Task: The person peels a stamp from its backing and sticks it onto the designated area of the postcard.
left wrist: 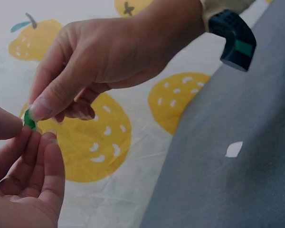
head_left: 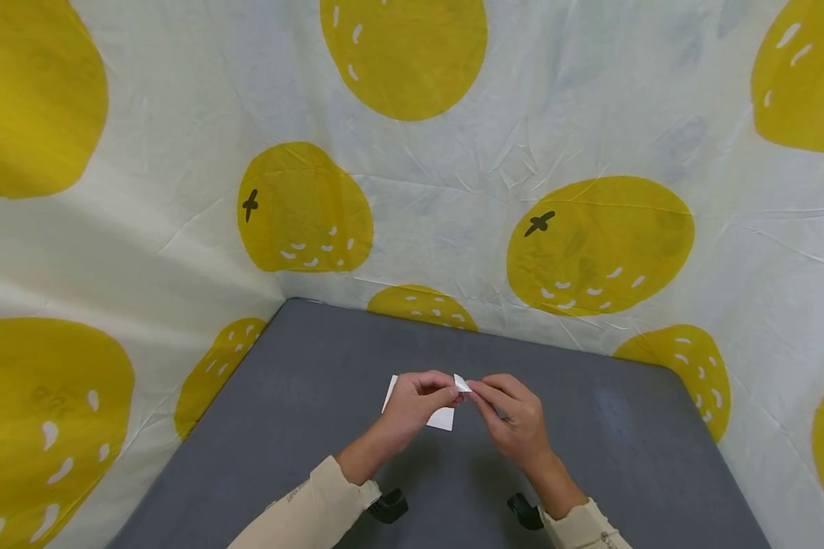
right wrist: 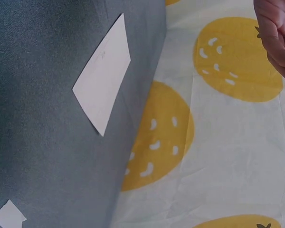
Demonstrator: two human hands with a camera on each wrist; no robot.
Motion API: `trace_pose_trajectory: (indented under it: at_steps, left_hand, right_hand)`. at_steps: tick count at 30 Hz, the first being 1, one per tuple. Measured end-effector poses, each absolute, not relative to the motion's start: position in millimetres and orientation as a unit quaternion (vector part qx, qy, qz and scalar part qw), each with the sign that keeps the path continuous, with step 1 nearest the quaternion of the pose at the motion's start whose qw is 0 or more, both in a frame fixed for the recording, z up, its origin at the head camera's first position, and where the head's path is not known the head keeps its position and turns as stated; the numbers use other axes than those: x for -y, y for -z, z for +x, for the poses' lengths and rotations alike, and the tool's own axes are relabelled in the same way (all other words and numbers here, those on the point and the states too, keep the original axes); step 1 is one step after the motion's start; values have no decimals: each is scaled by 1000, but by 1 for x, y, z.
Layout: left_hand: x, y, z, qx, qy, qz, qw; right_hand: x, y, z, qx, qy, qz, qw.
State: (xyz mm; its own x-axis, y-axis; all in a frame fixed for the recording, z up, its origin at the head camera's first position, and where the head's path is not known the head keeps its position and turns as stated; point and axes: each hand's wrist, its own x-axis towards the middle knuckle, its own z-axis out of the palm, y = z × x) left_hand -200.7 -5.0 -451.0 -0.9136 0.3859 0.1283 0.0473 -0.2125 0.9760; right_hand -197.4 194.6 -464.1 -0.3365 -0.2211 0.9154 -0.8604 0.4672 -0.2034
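Close together over the table, my left hand (head_left: 419, 400) and right hand (head_left: 515, 415) pinch a small thin piece of paper (head_left: 462, 383) between their fingertips. It shows white and pointed from above; in the left wrist view the bit of the paper piece (left wrist: 29, 119) between the fingertips is green. There the right hand (left wrist: 104, 57) comes from the upper right and the left hand (left wrist: 31, 175) from the lower left. A white sheet (head_left: 442, 418) lies behind and below the left hand, partly hidden by it. The right wrist view shows this sheet (right wrist: 104, 76) flat.
A small white scrap (right wrist: 9, 216) lies on the grey table (head_left: 302, 366) apart from the sheet. Cloth printed with yellow fruit (head_left: 439, 168) hangs round the table's back and sides. Dark wrist devices (head_left: 388, 505) sit by both cuffs.
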Motion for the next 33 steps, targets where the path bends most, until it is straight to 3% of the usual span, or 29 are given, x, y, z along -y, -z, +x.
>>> trace_pose_trajectory:
  at_steps: [7,11,19,26,33]
  left_hand:
    - [5,451,-194,-679,-698,226,-12]
    - [7,455,-193,-681,-682,260,-48]
    - [12,460,-199,-702,-628,331,-53]
    - [12,457,-200,-730,-604,311,-80]
    - [10,455,-201,-709,-655,261,-25]
  right_hand:
    - [-192,461,-198,721,-350,379,463]
    - [-192,460,-197,722,-349,376,464]
    - [-193,459,-190,755,-355,348,428]
    - [-194,456,-185,782,-403,326,346]
    - [-190,451,-181,779,-444,325,302]
